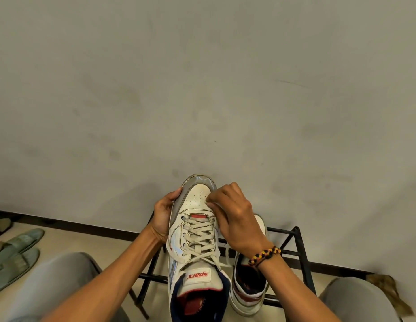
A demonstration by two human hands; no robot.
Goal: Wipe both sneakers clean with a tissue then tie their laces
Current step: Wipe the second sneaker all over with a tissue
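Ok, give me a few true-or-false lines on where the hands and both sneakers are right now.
1. The left hand holds the raised sneaker by the side of its toe. True.
2. The right hand is at that sneaker's toe, fingers curled. True; whether it pinches a tissue cannot be told.
3. The raised sneaker's laces are tied in a bow. False: they are threaded, with loose ends trailing.
4. The second sneaker lies on the floor by the green slippers. False: it sits on the black metal rack, to the right of the raised one.
5. A braided bracelet is on the left wrist. False: the right wrist.
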